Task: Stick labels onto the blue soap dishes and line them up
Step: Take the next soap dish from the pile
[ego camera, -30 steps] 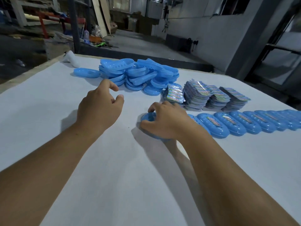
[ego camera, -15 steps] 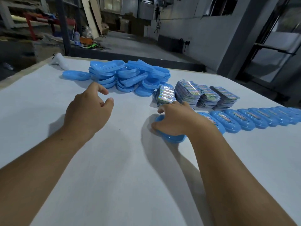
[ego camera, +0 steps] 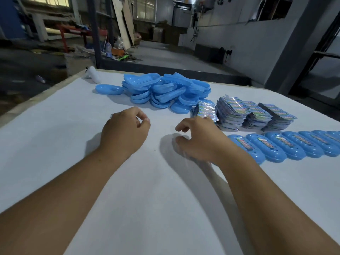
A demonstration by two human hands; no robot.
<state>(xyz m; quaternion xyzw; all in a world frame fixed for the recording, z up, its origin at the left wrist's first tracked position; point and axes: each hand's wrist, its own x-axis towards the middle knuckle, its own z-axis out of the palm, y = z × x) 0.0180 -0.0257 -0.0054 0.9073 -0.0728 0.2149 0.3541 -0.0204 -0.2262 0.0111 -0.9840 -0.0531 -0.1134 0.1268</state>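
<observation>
- Our left hand (ego camera: 127, 133) hovers over the white table (ego camera: 55, 144), fingers curled loosely, holding nothing.
- Our right hand (ego camera: 202, 140) is blurred, fingers spread, empty.
- Labelled soap dishes (ego camera: 287, 146) lined up at right.
- Unlabelled dish pile (ego camera: 165, 91) far centre; label stacks (ego camera: 253, 115) beside it.

Blue soap dishes (ego camera: 276, 147), seemingly iridescent labels (ego camera: 233, 115).

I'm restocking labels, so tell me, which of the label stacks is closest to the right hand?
The leftmost label stack, leaning against the blue dish pile. The right hand has its fingertips just below it; the three taller stacks sit farther right.
</observation>
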